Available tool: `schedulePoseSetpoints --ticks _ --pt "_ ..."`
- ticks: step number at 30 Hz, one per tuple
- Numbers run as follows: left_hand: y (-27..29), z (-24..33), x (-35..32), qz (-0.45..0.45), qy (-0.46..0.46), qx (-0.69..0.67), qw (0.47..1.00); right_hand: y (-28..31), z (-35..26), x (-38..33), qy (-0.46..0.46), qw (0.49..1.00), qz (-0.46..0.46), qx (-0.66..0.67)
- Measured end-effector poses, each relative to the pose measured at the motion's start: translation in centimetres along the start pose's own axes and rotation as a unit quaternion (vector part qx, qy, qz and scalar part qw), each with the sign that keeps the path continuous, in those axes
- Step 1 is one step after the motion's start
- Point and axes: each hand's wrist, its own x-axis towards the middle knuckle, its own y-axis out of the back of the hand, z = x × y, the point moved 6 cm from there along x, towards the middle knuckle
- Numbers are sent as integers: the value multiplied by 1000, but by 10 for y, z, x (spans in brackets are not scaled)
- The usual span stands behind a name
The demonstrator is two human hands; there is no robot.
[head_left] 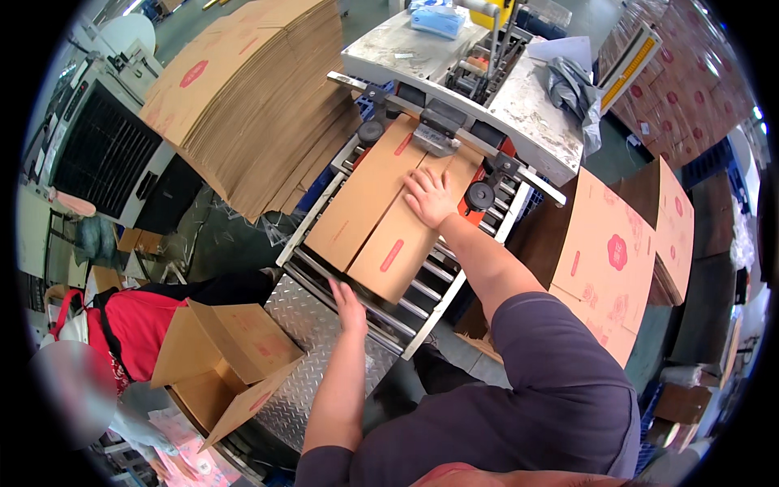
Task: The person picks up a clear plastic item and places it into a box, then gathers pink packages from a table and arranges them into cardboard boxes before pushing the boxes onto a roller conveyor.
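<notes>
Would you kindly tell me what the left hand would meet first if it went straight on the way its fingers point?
Most likely the near end of the brown carton on the roller conveyor, just ahead of the left hand; height and depth are hard to judge here.

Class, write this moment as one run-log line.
right hand: spread on carton | left hand: beside carton's near end, contact unclear | carton: top flaps closed, on roller conveyor | open box: left of conveyor
</notes>
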Motion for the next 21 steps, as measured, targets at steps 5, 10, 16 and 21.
schedulePoseSetpoints --ticks 5,10,16,21 --pt "76 -125 -67 -180 162 121 962 26 7 -134 95 992 53 66" --pt "219 -209 -131 -198 222 353 887 88 23 -358 -56 990 -127 -11" --pt "310 -192 -158 -118 166 373 905 107 -4 -510 -110 892 -402 -172" --pt "339 -174 -183 -132 23 348 928 89 2 -553 -122 920 -305 -216"
